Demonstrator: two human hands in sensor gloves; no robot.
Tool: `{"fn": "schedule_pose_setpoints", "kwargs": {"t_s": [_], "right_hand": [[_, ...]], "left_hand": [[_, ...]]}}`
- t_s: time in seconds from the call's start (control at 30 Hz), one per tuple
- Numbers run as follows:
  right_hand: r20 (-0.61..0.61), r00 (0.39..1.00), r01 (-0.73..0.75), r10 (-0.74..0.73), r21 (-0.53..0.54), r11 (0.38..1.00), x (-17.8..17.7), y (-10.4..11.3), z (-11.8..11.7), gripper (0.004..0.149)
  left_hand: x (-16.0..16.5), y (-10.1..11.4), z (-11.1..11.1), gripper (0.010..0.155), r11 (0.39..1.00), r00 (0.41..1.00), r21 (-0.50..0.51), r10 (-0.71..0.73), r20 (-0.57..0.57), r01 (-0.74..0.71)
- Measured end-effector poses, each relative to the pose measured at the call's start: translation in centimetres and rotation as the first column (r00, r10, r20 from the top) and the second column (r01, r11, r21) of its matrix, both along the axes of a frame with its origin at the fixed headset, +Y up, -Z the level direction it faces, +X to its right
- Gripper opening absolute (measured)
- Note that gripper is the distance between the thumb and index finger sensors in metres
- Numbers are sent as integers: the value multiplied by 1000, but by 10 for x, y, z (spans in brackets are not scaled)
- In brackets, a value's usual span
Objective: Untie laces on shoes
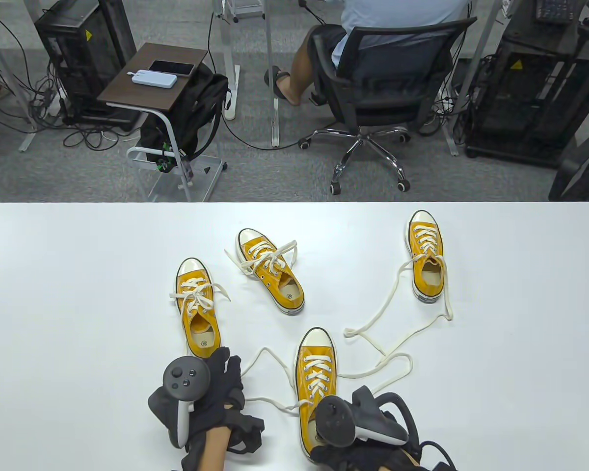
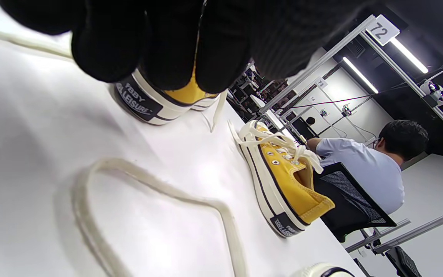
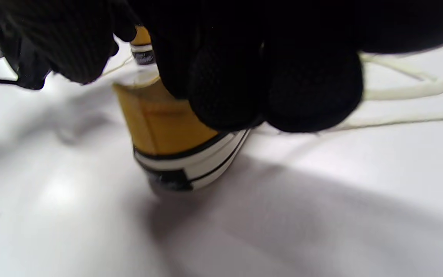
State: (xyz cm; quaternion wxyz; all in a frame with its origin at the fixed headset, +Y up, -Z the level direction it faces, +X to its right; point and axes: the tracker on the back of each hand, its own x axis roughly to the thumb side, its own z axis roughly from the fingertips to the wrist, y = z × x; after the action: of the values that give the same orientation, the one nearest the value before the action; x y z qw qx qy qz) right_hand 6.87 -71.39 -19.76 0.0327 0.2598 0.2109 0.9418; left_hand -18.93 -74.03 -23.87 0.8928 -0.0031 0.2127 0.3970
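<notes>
Four yellow canvas low-top sneakers with cream flat laces on the white table [image 1: 54, 255]. Nearest sneaker [image 1: 315, 373] and far-right sneaker [image 1: 426, 255] already trailing loose laces; left sneaker [image 1: 197, 304] and middle sneaker [image 1: 270, 270] still bowed. Left hand [image 1: 211, 387] at the left sneaker's heel, fingers [image 2: 175, 50] curled over it — grip unclear. Right hand [image 1: 353, 441] clutching the nearest sneaker's heel. Probably light, soft canvas, limp laces — best pinched at a bow's free end, heel steadied.

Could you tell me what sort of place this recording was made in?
Probably an office-like lab: a seated person in a mesh office chair, computer towers with tangled cables, and numbered frame posts overhead.
</notes>
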Motion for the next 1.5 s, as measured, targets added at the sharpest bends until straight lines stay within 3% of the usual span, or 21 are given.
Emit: {"fn": "schedule_pose_setpoints", "kwargs": {"t_s": [0.1, 0.2, 0.33, 0.53, 0.6, 0.9, 1.2, 1.5], "right_hand": [[-29, 996, -84, 84, -4, 996, -8, -12, 3, 65], [-44, 992, -122, 121, -8, 993, -13, -19, 4, 54], [-55, 993, -95, 103, 132, 987, -16, -15, 9, 45], [11, 999, 37, -41, 278, 960, 2, 19, 8, 41], [38, 995, 75, -88, 254, 964, 12, 29, 4, 40], [140, 955, 199, -261, 346, 917, 48, 78, -7, 41], [247, 913, 177, -324, 475, 862, 77, 125, -48, 41], [364, 882, 65, -298, 533, 843, 80, 135, -111, 40]], "left_hand": [[1, -1, -1, 57, 1000, 1000, -11, -2, 6, 2], [1, -1, -1, 58, 1000, 1000, -16, 0, 10, 0], [1, 0, -2, 58, 1000, 1000, -13, 7, 13, -7], [-1, -1, -3, 58, 1000, 1000, -16, 9, 10, -9], [-1, -2, -3, 58, 1000, 1000, -21, 10, 7, -9], [-1, -1, -5, 58, 1000, 1000, -17, -1, 11, 1], [-1, -1, -6, 58, 1000, 1000, -18, -2, 13, 3], [-2, -1, -8, 58, 1000, 1000, -17, -2, 19, 2]]}}
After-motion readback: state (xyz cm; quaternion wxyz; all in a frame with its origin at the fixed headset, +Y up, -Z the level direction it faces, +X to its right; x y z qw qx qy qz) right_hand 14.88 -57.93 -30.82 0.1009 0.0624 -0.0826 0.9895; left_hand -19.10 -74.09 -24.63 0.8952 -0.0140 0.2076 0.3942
